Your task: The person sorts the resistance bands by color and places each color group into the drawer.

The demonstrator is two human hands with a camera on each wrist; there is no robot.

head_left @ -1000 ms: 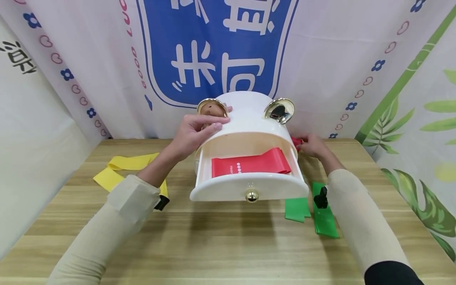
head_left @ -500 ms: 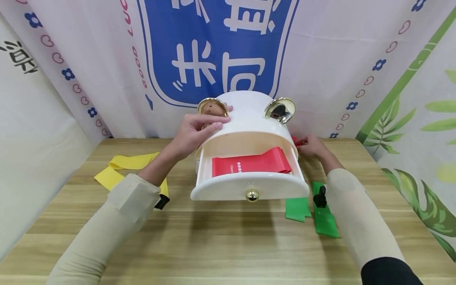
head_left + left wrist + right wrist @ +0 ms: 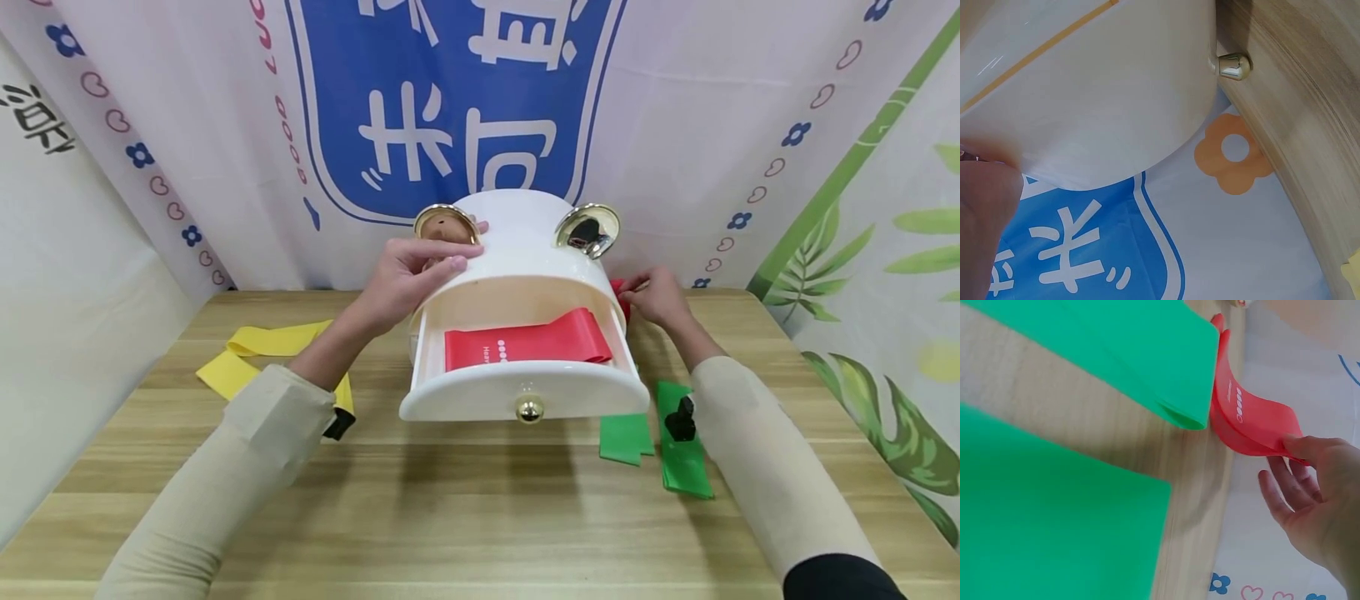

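Observation:
A white storage box [image 3: 517,229] with gold ear-like discs and a rounded top stands near the back of the table. Its drawer [image 3: 480,396] is pulled out, and a folded red resistance band [image 3: 517,343] lies inside. My left hand [image 3: 397,287] holds the box's upper left side around the left gold ear [image 3: 442,225], thumb on the white shell. Beside the box's right side, my right hand [image 3: 662,298] pinches one end of another red resistance band [image 3: 1260,422] between thumb and fingers. That strip curves down toward the table in the right wrist view, partly behind green material.
Green bands [image 3: 682,458] lie on the table at the right, one piece [image 3: 625,437] partly under the drawer front. A yellow band [image 3: 277,340] lies at the left, partly behind my left forearm. A printed curtain [image 3: 675,150] hangs right behind the table.
My right hand has risen slightly with the red band's end, and its fingers show more clearly. My left hand, the box and the open drawer stay as they were.

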